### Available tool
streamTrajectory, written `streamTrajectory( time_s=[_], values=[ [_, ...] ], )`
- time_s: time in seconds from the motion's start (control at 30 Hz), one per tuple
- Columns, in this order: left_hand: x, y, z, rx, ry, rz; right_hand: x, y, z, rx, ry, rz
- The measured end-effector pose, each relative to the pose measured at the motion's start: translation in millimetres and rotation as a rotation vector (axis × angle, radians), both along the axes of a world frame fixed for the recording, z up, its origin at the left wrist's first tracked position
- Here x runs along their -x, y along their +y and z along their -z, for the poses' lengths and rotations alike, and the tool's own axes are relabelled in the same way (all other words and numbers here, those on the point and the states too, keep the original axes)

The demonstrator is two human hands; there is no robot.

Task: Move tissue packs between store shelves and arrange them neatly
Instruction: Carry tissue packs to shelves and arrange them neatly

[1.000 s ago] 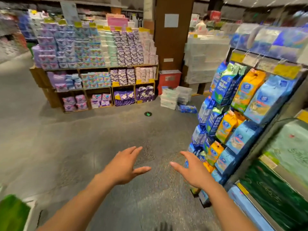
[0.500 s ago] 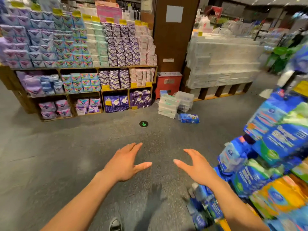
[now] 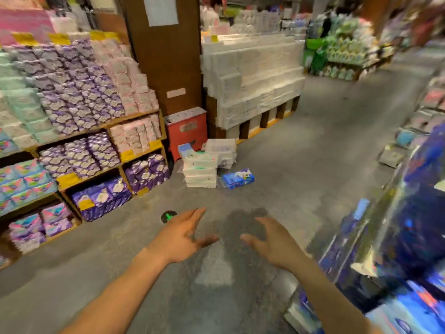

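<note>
My left hand (image 3: 179, 237) and my right hand (image 3: 274, 244) reach forward over the grey floor, palms facing each other, fingers spread, holding nothing. Ahead on the floor stands a stack of white tissue packs (image 3: 201, 168), with a single blue tissue pack (image 3: 238, 178) lying to its right. A wooden shelf unit (image 3: 142, 154) on the left is filled with purple, pink and teal packs. A blurred rack of blue packs (image 3: 414, 225) runs down the right edge, close to my right arm.
A brown pillar (image 3: 166, 59) rises behind a red box (image 3: 187, 130). A pallet of white bulk packs (image 3: 252, 78) stands beyond. A green floor marker (image 3: 168, 216) lies by my left hand. A person (image 3: 212, 10) stands far back. Open floor stretches to the right rear.
The view has swung right and moved closer to the floor stack. The right-hand rack has slid toward the frame edge. Both hands stay empty and spread.
</note>
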State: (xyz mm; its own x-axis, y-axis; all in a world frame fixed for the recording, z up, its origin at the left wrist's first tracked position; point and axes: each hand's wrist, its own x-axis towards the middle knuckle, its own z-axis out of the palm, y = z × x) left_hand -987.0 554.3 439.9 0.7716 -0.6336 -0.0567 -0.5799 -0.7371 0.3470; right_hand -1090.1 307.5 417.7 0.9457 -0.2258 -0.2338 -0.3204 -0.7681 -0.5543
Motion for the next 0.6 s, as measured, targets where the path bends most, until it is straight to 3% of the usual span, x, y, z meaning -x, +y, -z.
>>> streamTrajectory(
  time_s=[0.23, 0.6],
  values=[
    [-201, -127, 32, 0.003, 0.042, 0.085, -173, -109, 25, 0.008, -0.038, 0.112],
    [-459, -290, 20, -0.021, 0.091, 0.089, -436, -272, -14, -0.001, 0.051, 0.099]
  ],
)
